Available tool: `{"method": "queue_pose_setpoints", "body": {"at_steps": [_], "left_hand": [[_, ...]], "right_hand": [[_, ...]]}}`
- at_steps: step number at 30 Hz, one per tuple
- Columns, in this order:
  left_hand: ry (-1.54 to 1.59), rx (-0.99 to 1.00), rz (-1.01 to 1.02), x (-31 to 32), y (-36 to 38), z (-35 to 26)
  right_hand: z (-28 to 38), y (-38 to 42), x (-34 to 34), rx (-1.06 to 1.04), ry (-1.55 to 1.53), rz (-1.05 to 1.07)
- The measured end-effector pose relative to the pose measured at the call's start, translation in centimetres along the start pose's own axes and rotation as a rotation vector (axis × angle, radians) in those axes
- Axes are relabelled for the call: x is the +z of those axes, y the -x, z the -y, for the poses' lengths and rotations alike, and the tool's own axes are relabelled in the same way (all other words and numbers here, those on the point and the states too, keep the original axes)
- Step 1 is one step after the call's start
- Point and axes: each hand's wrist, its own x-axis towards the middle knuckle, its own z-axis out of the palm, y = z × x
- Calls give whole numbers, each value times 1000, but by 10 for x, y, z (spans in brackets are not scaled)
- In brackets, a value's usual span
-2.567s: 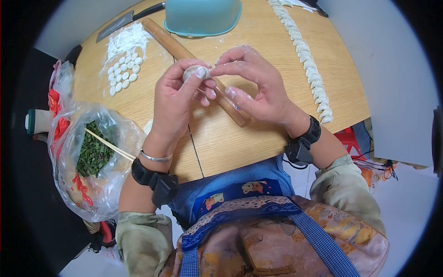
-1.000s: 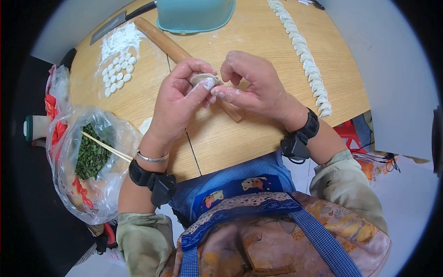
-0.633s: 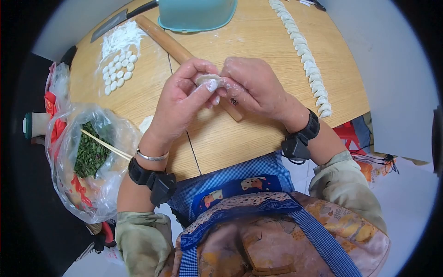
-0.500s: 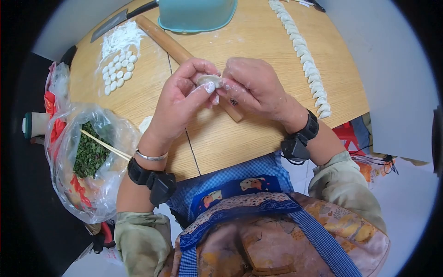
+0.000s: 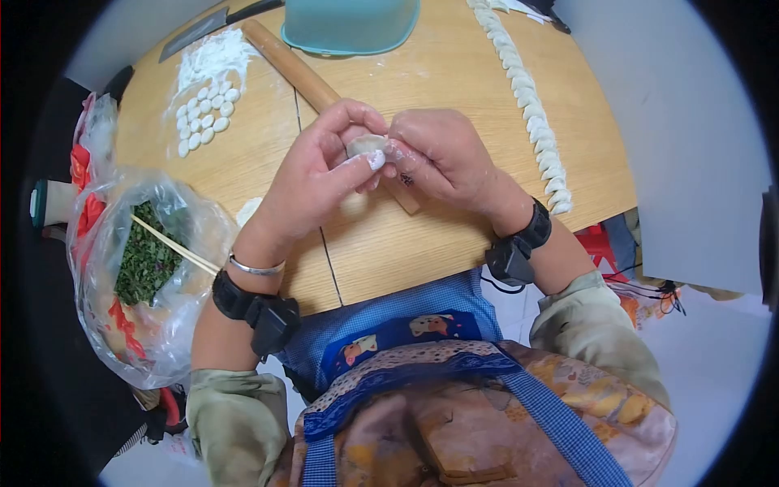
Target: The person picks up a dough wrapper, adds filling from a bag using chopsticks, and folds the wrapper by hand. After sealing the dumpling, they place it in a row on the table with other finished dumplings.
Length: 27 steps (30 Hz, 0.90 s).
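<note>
Between my two hands, above the wooden table, is a pale folded dumpling (image 5: 367, 145). My left hand (image 5: 329, 158) cups it with the floury thumb pressed on its near side. The closed fingers of my right hand (image 5: 442, 154) pinch its right edge. A rolling pin (image 5: 296, 69) lies slantwise on the table beneath my hands, its middle partly hidden by them. Small flattened dough pieces (image 5: 208, 122) sit in a group at the left. A long overlapping row of finished dumplings (image 5: 527, 101) runs along the right side.
A plastic bag (image 5: 97, 308) of chopped green filling (image 5: 146, 264), with chopsticks (image 5: 174, 245), stands at the left table edge. Loose flour (image 5: 215, 57) and a cleaver (image 5: 193, 36) lie at the back left. A teal basin (image 5: 349, 28) stands at the back. One dough wrapper (image 5: 248, 211) is beside my left forearm.
The whole view has shifted slightly. My hands stay together on the dumpling, with only small finger movements along its edge.
</note>
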Motion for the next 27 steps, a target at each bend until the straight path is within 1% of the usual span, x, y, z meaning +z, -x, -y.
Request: {"method": "queue_pose_setpoints", "body": {"at_steps": [2, 4, 7, 11, 13, 17, 19, 20, 22, 26, 27], "left_hand": [[-10, 10, 13, -4, -1, 0], [-16, -38, 26, -5, 0, 0], [-16, -48, 26, -1, 0, 0], [-4, -91, 22, -2, 1, 0], [-16, -78, 49, -4, 1, 1], [18, -75, 34, -6, 0, 0], [39, -110, -10, -7, 0, 0], [39, -109, -10, -7, -1, 0], [66, -101, -10, -7, -1, 2], [100, -85, 19, -9, -1, 3], [91, -98, 24, -9, -1, 4]], "right_hand": [[1, 1, -2, -7, 8, -1], [5, 5, -6, 212, -263, 11], [3, 3, -5, 229, -244, -13], [6, 0, -1, 215, -290, 30], [6, 0, 0, 204, -206, 52], [4, 0, 3, 150, -163, 24], [6, 2, 6, 186, -194, -76], [6, 3, 5, 185, -194, -76], [7, 4, 2, 285, -369, -58], [7, 1, 1, 293, -333, -29], [6, 2, 2, 268, -297, -25]]}}
